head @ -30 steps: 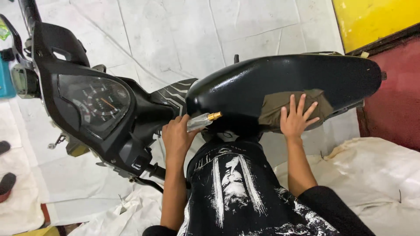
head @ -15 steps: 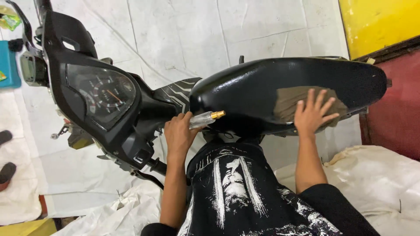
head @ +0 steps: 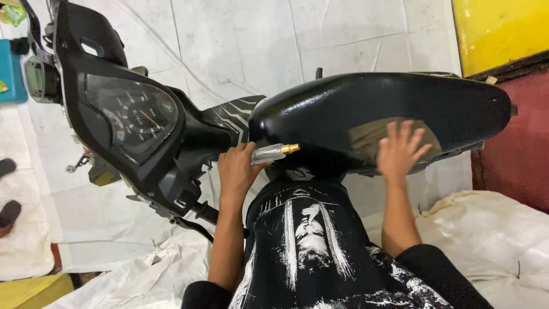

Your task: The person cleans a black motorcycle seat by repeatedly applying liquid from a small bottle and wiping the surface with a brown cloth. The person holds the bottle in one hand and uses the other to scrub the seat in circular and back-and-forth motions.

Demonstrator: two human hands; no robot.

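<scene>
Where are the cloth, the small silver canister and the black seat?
cloth (head: 372, 140), head view, bare part left of the right hand.
silver canister (head: 267, 153), head view, its body beyond the left hand.
black seat (head: 366, 97), head view, its glossy top.

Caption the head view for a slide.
Right hand presses a cloth on the black motorcycle seat; left hand holds a small silver canister.

head cam | looks steeply down | close over motorbike seat | single view
</scene>
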